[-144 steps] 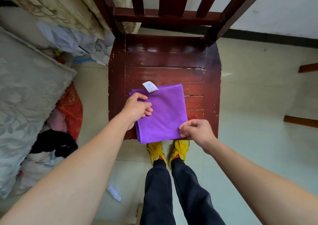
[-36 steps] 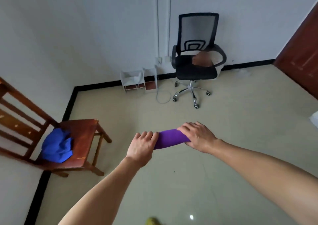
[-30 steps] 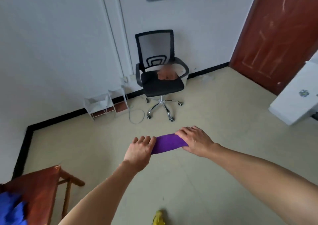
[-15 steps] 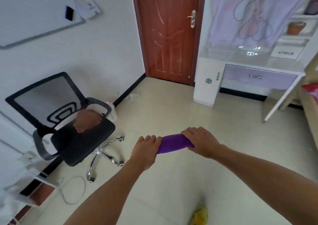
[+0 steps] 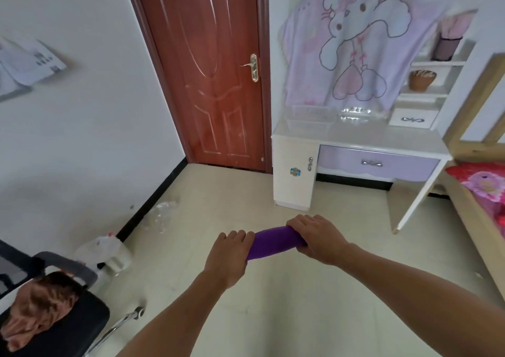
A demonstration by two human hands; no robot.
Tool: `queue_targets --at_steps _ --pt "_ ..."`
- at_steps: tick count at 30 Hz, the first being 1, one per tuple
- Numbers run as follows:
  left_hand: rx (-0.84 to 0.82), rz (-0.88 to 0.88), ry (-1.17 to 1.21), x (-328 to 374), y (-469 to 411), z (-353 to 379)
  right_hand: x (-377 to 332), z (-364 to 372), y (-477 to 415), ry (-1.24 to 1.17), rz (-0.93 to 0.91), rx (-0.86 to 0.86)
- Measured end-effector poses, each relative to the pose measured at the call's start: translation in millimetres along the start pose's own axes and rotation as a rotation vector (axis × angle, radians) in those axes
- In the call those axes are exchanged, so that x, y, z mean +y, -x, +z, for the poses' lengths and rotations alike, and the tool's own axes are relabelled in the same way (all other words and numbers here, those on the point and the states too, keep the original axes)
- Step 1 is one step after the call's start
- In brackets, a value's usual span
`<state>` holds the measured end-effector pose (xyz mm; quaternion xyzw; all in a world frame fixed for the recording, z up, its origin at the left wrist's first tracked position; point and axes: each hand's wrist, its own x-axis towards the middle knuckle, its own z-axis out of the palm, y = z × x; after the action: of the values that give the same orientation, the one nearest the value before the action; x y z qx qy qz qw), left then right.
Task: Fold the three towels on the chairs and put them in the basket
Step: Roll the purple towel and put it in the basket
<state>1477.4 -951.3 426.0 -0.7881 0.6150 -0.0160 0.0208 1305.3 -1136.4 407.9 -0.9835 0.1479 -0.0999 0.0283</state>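
Note:
I carry the folded purple towel point(image 5: 273, 243) in front of me above the floor. My left hand point(image 5: 231, 255) grips its left end and my right hand point(image 5: 317, 237) grips its right end, fingers curled over the top. A crumpled brown towel point(image 5: 35, 313) lies on the seat of the black office chair point(image 5: 68, 329) at the lower left. On the white desk point(image 5: 355, 140) ahead stands a clear wire basket point(image 5: 310, 117), faint against the wall.
A red-brown door point(image 5: 213, 69) is shut at the back. A pink cartoon blanket point(image 5: 352, 53) hangs above the desk. A wooden bed point(image 5: 475, 192) fills the right edge. A plastic jug point(image 5: 106, 252) and clear wrap point(image 5: 161, 214) lie by the left wall.
I lifted the folded purple towel off the wooden chair and turned right through the room. The office chair slid to the lower left, and the door, desk and bed came into view.

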Motion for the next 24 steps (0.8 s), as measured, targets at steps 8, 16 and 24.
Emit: queue_targets --at_steps 8,16,24 --pt "0.055 0.126 0.03 -44 -215 17 145 21 -119 0.043 0.12 0.055" --pt "0.103 0.277 0.065 -93 -429 4 281 14 -243 0.033 0.314 0.107" --pt "0.076 0.349 0.126 -101 -596 11 402 14 -320 -0.032 0.448 0.078"
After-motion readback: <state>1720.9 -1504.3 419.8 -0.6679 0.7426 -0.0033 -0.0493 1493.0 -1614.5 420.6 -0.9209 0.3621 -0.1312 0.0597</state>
